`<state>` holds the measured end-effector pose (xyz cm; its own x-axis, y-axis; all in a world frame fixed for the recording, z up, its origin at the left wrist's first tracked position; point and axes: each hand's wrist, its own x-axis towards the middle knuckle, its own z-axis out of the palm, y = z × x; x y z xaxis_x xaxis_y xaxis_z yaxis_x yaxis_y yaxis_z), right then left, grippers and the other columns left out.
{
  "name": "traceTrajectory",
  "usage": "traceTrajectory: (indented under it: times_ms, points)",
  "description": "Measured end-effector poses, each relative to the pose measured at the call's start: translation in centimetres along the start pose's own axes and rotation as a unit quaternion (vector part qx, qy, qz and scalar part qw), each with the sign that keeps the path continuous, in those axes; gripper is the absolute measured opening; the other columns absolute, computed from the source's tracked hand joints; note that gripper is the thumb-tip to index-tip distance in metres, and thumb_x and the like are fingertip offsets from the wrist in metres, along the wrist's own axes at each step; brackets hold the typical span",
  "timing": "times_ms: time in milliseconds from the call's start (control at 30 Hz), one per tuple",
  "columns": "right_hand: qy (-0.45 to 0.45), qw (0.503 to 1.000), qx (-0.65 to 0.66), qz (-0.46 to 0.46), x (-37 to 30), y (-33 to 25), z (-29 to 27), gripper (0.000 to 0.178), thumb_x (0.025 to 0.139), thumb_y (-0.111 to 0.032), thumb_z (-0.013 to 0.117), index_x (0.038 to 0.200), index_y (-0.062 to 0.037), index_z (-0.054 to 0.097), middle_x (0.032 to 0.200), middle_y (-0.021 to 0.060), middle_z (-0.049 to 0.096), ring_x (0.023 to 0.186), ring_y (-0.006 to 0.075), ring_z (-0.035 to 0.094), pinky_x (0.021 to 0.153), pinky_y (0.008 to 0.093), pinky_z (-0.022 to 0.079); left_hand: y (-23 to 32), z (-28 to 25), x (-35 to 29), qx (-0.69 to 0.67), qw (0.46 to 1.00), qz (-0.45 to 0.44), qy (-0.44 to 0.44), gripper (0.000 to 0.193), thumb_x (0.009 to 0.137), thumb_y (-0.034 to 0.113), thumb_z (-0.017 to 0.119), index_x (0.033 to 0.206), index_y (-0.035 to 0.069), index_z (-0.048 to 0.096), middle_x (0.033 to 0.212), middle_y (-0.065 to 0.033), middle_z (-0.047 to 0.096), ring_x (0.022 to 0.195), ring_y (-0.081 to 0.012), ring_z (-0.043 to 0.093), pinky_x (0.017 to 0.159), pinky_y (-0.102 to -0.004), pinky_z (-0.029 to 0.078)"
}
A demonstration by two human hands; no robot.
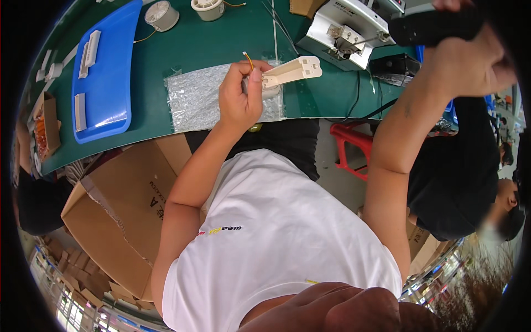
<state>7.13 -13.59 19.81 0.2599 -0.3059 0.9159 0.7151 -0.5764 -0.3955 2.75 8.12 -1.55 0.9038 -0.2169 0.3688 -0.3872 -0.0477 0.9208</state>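
Note:
My left hand (pixel 239 95) is closed around a cream plastic housing (pixel 293 71), a long open shell whose squared end with small holes points right. A short yellow-and-dark wire (pixel 248 58) with a white plug rises past my fingers. It is above a bubble-wrap sheet (pixel 193 97) on the green table. At the upper right my right hand (pixel 464 66) grips a black electric screwdriver (pixel 431 26). Its thin bit points left to the screw feeder (pixel 337 27), a white-and-silver box, with the tip at or close to the metal mechanism in front. Some right fingers are hidden.
A blue tray (pixel 110 105) with several white strips lies on the left. Two round white housings (pixel 161 15) stand at the back. A black box (pixel 395 67) and cables sit below the feeder. A red stool (pixel 354 146), a large carton (pixel 124 193) and a co-worker (pixel 459 171) are nearby.

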Motion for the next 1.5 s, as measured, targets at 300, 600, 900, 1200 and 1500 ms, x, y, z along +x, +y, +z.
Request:
traceTrajectory:
  times_ms: [300, 600, 900, 1200, 1500]
  points:
    - [-0.061, 0.957, 0.237, 0.153, -1.0, -2.7, -3.3, 0.036, 0.100, -0.031, 0.060, 0.114, 0.0015, 0.054, 0.088, 0.0112, 0.062, 0.059, 0.0157, 0.059, 0.049, 0.0258, 0.049, -1.0, 1.1, -0.3, -0.016, 0.998, 0.021, 0.059, 0.006, 0.101, 0.006, 0.050, 0.099, 0.002, 0.053, 0.097, -0.0115, 0.072, 0.078, -0.0234, 0.065, 0.073, -0.0333, 0.052]
    - [-0.080, 0.919, 0.344, 0.177, -3.2, -3.8, 1.9, 0.050, 0.099, -0.046, 0.053, 0.109, 0.0034, 0.052, 0.088, 0.0133, 0.059, 0.057, 0.0194, 0.059, 0.044, 0.0288, 0.048, -1.0, 0.9, 0.0, 0.018, 0.996, 0.072, 0.057, 0.003, 0.098, 0.004, 0.055, 0.096, 0.002, 0.054, 0.094, -0.0088, 0.071, 0.077, -0.0261, 0.063, 0.070, -0.0350, 0.051]
    - [-0.089, 0.884, 0.417, 0.192, -3.9, -3.6, 2.3, 0.066, 0.099, -0.060, 0.047, 0.105, 0.0053, 0.050, 0.088, 0.0155, 0.057, 0.054, 0.0231, 0.058, 0.039, 0.0318, 0.048, -0.8, 0.1, -0.4, 0.046, 0.997, 0.058, 0.003, 0.011, 0.105, 0.008, 0.043, 0.104, -0.001, 0.050, 0.101, -0.0140, 0.071, 0.088, -0.0201, 0.066, 0.082, -0.0324, 0.053]
    - [-0.018, 0.874, 0.467, 0.129, -4.5, -4.5, 2.3, 0.074, 0.100, -0.064, 0.041, 0.125, 0.0055, 0.040, 0.089, 0.0161, 0.057, 0.049, 0.0205, 0.058, 0.033, 0.0278, 0.046, -0.8, 0.0, -0.4, 0.030, 0.998, 0.049, 0.012, 0.011, 0.106, 0.011, 0.042, 0.103, 0.000, 0.045, 0.099, -0.0146, 0.071, 0.087, -0.0220, 0.068, 0.082, -0.0334, 0.053]
    - [-0.094, 0.940, 0.267, 0.190, -3.6, -1.3, -2.6, 0.082, 0.085, -0.071, 0.065, 0.104, 0.0073, 0.051, 0.088, 0.0134, 0.055, 0.067, 0.0209, 0.057, 0.062, 0.0326, 0.048, 0.7, -0.1, 0.9, 0.041, 0.999, 0.010, -0.013, 0.005, 0.100, 0.007, 0.052, 0.098, 0.002, 0.052, 0.093, -0.0134, 0.070, 0.084, -0.0274, 0.068, 0.076, -0.0362, 0.053]
